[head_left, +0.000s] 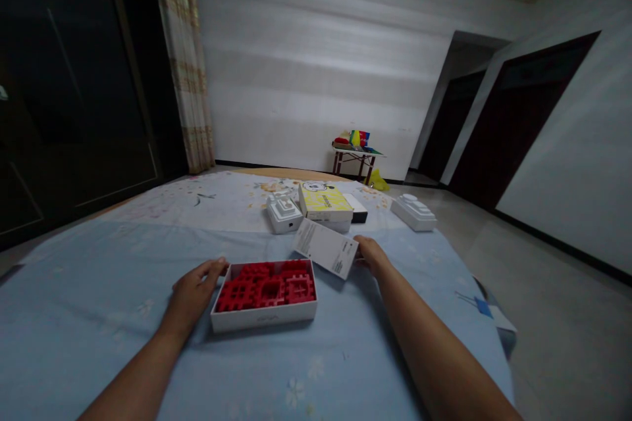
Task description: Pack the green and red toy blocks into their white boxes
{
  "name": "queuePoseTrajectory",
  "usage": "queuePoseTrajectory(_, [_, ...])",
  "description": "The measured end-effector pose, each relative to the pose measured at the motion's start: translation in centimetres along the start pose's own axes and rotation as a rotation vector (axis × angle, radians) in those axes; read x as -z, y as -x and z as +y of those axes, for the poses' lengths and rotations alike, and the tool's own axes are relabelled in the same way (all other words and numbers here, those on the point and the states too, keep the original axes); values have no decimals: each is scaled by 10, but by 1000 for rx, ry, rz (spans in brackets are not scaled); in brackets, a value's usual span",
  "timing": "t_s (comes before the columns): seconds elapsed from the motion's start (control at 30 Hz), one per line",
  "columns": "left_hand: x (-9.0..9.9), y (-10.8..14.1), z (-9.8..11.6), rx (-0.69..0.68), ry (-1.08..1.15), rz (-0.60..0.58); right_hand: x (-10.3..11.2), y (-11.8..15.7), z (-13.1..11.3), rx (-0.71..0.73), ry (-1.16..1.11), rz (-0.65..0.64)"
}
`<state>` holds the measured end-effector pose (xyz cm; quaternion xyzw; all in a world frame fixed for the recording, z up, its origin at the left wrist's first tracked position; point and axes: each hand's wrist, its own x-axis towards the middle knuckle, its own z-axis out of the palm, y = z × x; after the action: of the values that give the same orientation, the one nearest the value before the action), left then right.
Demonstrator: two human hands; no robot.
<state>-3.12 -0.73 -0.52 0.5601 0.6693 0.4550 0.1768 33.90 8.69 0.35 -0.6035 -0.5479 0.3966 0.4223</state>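
A white open box [264,321] full of red toothed plastic building blocks [270,289] sits on the blue cloth in front of me. My left hand [197,289] rests at its left side, fingertips touching the upper left corner. To the right, my right hand [370,255] grips the right edge of a white box lid [326,247]. The lid is tilted, with small printed text facing me, just beyond the open box. My right fingertips are partly hidden behind it.
Behind the lid stand a yellow and white cartoon box [326,200], a white stepped-top case [284,212] and a black-edged white box [359,209]. Another white case [413,212] sits at the table's right edge. A small folding table [358,152] with colourful items stands by the wall.
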Motion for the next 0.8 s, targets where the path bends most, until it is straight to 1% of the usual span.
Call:
queuePoseTrajectory(0.13, [-1, -2, -4, -11, 4, 5, 0, -9, 12, 35, -23, 87])
queuePoseTrajectory(0.27, [-1, -3, -6, -7, 3, -2, 1, -15, 20, 109, 18, 164])
queuePoseTrajectory(0.4, [1, -1, 0, 0, -8, -4, 6, -12, 15, 192, 62, 221])
queuePoseTrajectory(0.47, [1, -1, 2, 3, -18, -1, 8, -6, 8, 279, 129, 188])
queuePoseTrajectory(0.57, [1, 0, 3, 0, -16, -3, 6, 4, -1, 385, 344, 55])
queuePoseTrajectory(0.7, [0, 0, 2, -11, -10, 1, 4, 12, -2, 341, 649, -100])
queuePoseTrajectory(0.73, [0, 0, 2, -12, -7, 0, 5, 13, -2, 331, 688, -126])
queuePoseTrajectory(0.8, [0, 1, 2, -17, 1, -7, 9, 15, -5, 329, 703, -132])
